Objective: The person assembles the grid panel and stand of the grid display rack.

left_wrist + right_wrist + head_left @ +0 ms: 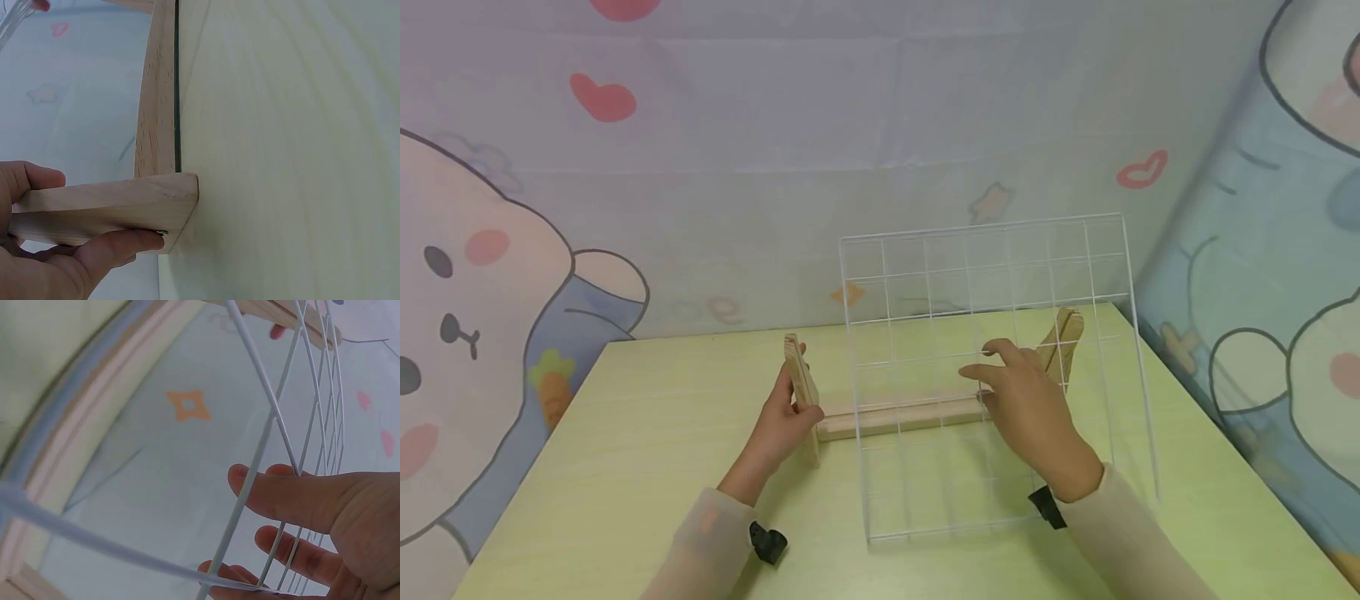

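A wooden stand has a left end piece (pixel 801 375), a crossbar (pixel 902 418) and a right end piece (pixel 1064 342). My left hand (pixel 781 429) grips the left end piece, thumb on one face and fingers on the other. In the left wrist view the end piece (pixel 112 206) meets the crossbar (pixel 156 106). A white wire grid panel (pixel 930 317) rises tilted in front of the crossbar and right end piece. My right hand (pixel 1033 412) holds this panel by its wires; in the right wrist view the thumb (pixel 287 497) crosses a wire, with fingers among the others.
A pale yellow table (pixel 647 433) carries everything. Behind it hangs a printed cloth backdrop (pixel 760 167), continuing along the right side (pixel 1247 275). Black straps or mounts (pixel 767 543) sit at both wrists.
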A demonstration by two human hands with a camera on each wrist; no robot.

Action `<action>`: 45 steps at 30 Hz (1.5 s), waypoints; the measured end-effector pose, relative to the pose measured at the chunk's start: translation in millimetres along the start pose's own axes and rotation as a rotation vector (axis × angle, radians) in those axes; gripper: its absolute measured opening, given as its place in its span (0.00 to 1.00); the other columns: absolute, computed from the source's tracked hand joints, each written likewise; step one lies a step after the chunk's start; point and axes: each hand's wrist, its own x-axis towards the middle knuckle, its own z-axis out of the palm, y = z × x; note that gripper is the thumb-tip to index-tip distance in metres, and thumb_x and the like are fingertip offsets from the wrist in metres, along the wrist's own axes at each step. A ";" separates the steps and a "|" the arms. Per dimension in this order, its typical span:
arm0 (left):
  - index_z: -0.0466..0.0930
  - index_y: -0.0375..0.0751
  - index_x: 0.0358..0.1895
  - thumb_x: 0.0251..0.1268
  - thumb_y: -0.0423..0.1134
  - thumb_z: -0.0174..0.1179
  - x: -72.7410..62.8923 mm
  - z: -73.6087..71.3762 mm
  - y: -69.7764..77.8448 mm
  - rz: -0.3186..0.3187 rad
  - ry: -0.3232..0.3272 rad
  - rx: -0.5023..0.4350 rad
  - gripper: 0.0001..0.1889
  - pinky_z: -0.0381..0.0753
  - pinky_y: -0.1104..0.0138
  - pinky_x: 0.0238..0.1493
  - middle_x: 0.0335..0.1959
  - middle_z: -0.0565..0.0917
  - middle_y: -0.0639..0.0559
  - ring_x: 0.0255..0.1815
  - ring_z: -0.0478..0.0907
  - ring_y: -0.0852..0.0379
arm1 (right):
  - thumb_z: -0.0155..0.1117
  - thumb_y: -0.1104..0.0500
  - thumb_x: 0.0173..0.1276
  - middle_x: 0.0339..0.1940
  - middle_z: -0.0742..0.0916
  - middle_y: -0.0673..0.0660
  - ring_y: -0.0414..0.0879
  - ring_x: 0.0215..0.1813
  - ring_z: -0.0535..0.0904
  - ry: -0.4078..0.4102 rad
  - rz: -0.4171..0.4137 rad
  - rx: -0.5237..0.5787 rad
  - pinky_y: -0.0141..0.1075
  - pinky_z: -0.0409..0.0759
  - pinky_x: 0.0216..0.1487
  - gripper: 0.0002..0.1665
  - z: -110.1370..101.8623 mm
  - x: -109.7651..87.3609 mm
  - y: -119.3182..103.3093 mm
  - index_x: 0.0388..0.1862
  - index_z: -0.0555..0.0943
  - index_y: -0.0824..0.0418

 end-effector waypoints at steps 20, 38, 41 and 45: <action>0.41 0.64 0.88 0.70 0.21 0.52 -2.5 4.2 -1.1 0.002 -0.001 -0.012 0.51 0.77 0.41 0.61 0.87 0.41 0.38 0.77 0.58 0.25 | 0.71 0.72 0.68 0.68 0.78 0.62 0.69 0.61 0.75 0.025 0.022 -0.042 0.49 0.82 0.25 0.25 -77.9 89.5 -37.3 0.60 0.89 0.53; 0.45 0.55 0.87 0.72 0.21 0.53 -2.4 5.9 1.2 0.000 -0.025 -0.007 0.46 0.77 0.36 0.60 0.87 0.43 0.35 0.76 0.60 0.22 | 0.68 0.69 0.73 0.69 0.76 0.59 0.65 0.66 0.72 0.070 0.044 -0.067 0.50 0.84 0.30 0.24 -96.4 150.1 -63.1 0.63 0.87 0.50; 0.48 0.56 0.86 0.72 0.20 0.54 -2.3 7.6 1.8 0.007 -0.022 -0.007 0.46 0.78 0.41 0.58 0.86 0.46 0.34 0.75 0.62 0.22 | 0.66 0.69 0.75 0.69 0.76 0.59 0.64 0.66 0.72 0.100 0.037 -0.078 0.50 0.84 0.31 0.24 -95.5 156.1 -64.3 0.64 0.87 0.50; 0.49 0.52 0.86 0.71 0.20 0.53 -2.7 9.6 2.2 0.014 -0.017 -0.008 0.45 0.79 0.42 0.58 0.84 0.50 0.30 0.76 0.61 0.23 | 0.65 0.69 0.75 0.68 0.76 0.60 0.64 0.64 0.73 0.138 0.026 -0.091 0.49 0.84 0.31 0.24 -95.1 161.2 -64.8 0.64 0.87 0.51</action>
